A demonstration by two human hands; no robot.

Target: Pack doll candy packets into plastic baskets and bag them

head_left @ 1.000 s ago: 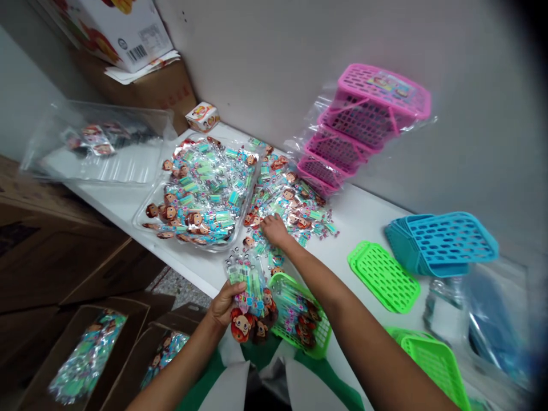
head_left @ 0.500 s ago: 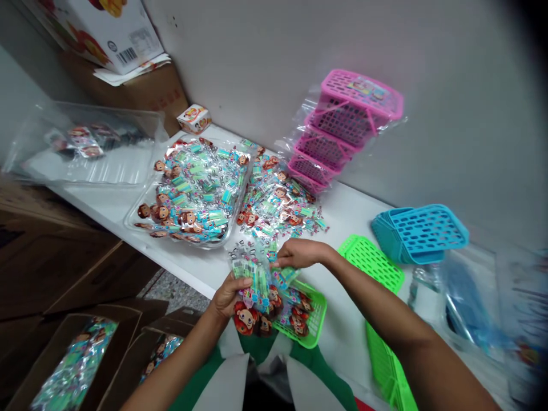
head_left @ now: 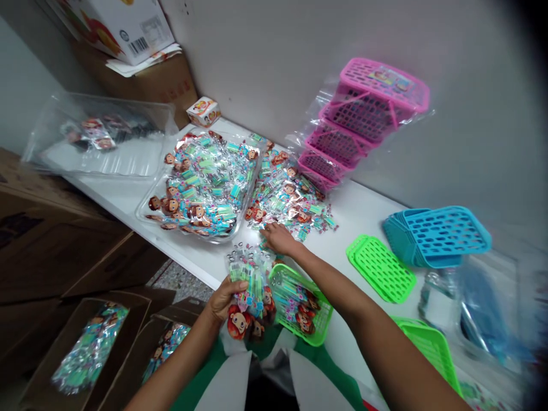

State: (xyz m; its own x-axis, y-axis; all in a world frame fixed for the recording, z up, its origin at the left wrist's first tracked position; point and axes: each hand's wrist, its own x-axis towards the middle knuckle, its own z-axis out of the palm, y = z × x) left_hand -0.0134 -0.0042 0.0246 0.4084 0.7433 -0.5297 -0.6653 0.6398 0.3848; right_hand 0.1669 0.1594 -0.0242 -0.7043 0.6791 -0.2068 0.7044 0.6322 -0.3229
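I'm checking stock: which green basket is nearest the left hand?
The green basket holding packets, beside the bundle in the left hand; the other green pieces lie beyond the right forearm.

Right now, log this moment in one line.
left hand: holding bunch of packets | right hand: at near edge of loose pile, grip unclear | green basket: packets inside | clear tray: heaped with packets

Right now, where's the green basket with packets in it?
In the head view, the green basket is at lower middle, just right of the packets in the left hand.
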